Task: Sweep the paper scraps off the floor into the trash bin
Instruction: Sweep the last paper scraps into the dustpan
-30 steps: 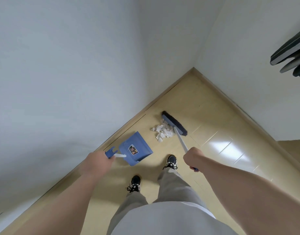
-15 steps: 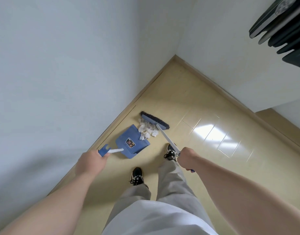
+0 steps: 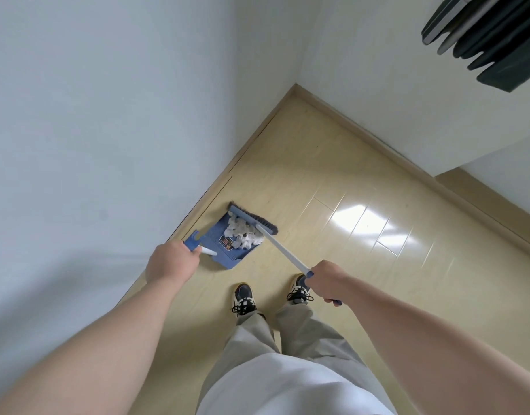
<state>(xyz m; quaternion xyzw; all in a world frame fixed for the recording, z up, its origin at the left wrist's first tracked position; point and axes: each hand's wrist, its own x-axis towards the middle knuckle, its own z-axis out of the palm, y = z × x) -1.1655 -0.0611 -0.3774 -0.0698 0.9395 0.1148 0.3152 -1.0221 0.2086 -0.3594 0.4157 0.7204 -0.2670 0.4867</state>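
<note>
Paper scraps (image 3: 242, 235) now swept onto blue dustpan (image 3: 230, 259) left of centre, broom (image 3: 251, 220) behind them, left hand (image 3: 169, 262) gripping dustpan handle, right hand (image 3: 326, 280) clamped round broom handle

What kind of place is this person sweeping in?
Probably an indoor room corner, maybe in a home. Two plain white walls meet above a shiny pale wooden floor edged with a beige skirting board. The left hand holds a blue plastic dustpan, the right hand a white-handled broom.
</note>
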